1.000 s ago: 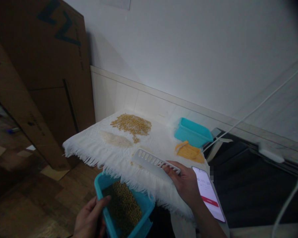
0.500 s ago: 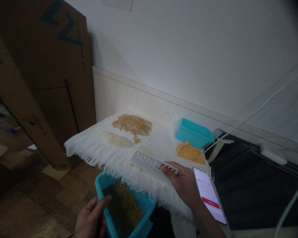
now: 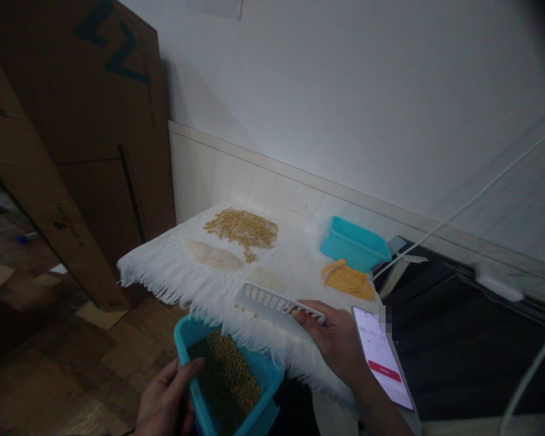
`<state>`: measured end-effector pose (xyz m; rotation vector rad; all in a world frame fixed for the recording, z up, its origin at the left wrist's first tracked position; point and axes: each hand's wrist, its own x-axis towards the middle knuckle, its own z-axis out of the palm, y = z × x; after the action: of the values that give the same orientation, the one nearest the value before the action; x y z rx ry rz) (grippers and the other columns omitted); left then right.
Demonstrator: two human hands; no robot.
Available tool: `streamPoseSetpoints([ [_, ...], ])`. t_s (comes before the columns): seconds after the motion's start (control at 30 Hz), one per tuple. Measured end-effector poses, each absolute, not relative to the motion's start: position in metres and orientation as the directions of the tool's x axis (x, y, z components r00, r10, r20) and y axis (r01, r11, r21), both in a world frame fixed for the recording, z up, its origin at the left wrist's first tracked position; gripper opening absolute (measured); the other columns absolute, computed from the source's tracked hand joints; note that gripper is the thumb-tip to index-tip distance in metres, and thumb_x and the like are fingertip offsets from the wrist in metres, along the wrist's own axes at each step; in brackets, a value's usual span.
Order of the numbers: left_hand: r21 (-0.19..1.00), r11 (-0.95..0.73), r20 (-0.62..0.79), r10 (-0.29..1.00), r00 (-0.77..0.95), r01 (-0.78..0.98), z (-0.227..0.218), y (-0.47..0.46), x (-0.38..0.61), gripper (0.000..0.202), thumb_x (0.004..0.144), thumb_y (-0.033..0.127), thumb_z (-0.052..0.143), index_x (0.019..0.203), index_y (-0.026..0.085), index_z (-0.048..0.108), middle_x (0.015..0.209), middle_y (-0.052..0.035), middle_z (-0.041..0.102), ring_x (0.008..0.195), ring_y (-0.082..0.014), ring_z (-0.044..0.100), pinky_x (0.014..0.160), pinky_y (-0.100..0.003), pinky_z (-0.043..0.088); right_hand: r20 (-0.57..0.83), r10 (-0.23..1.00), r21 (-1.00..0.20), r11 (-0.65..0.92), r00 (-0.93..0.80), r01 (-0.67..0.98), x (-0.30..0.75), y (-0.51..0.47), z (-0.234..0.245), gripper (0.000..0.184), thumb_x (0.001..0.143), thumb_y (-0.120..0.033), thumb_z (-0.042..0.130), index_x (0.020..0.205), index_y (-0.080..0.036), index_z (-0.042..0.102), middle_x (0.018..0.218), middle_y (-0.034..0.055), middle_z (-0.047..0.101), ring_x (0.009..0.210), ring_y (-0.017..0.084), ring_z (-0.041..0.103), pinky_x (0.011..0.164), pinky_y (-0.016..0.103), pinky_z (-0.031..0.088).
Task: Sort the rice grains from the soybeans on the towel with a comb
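My left hand grips the left rim of a turquoise plastic bin, thumb inside, below the table's front edge. In the bin lie soybeans beside a dark green mass of small grains. My right hand is closed around the end of a white slotted plastic strip, which stands on edge near the cloth's fringe. A few loose soybeans lie just in front of the strip. Further back are a spread heap of soybeans and a low pile of pale grains.
A white fringed cloth covers the table. At its right are a second turquoise bin, an orange cloth and a phone. A white cable crosses the right side. A large cardboard box stands left.
My right hand has moved the slotted strip slightly toward the table's front edge, and the few loose soybeans shifted with it. My left hand and the bin stay in place.
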<state>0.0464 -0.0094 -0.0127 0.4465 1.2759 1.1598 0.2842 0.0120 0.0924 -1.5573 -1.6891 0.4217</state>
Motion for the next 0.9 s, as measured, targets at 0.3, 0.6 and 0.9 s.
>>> streamPoseSetpoints([
  [0.3,0.78,0.423,-0.517,0.851,-0.093,-0.462,-0.02,-0.009,0.044,0.032,0.059,0.045,0.075,0.063,0.017,0.06,0.03,0.0084,0.043,0.022,-0.0055,0.032,0.024,-0.015,0.021,0.323,0.945,-0.693,0.208,0.039,0.69,0.283,0.01,0.094,0.024,0.083,-0.039,0.056,0.087,-0.022,0.073,0.073,0.0,0.073,0.057,0.014,0.064,0.05,0.02,0.046],
  [0.6,0.79,0.439,-0.538,0.831,-0.141,-0.429,-0.011,-0.008,0.045,0.032,0.053,0.044,0.076,0.059,0.019,0.058,0.03,0.0096,0.04,0.022,-0.0053,0.03,0.023,-0.016,0.021,0.399,0.898,-0.582,0.093,0.185,0.808,0.319,-0.011,0.094,0.032,0.085,-0.046,0.053,0.09,-0.022,0.073,0.083,0.0038,0.075,0.07,0.021,0.07,0.054,0.023,0.052],
  [0.9,0.785,0.432,-0.535,0.834,-0.135,-0.444,-0.005,-0.01,0.047,0.03,0.055,0.043,0.076,0.06,0.019,0.058,0.031,0.0103,0.041,0.023,-0.004,0.03,0.024,-0.014,0.021,0.432,0.864,-0.496,-0.012,0.259,0.868,0.341,-0.046,0.073,0.035,0.081,-0.053,0.055,0.083,-0.024,0.075,0.071,0.0014,0.074,0.06,0.02,0.07,0.052,0.023,0.055],
])
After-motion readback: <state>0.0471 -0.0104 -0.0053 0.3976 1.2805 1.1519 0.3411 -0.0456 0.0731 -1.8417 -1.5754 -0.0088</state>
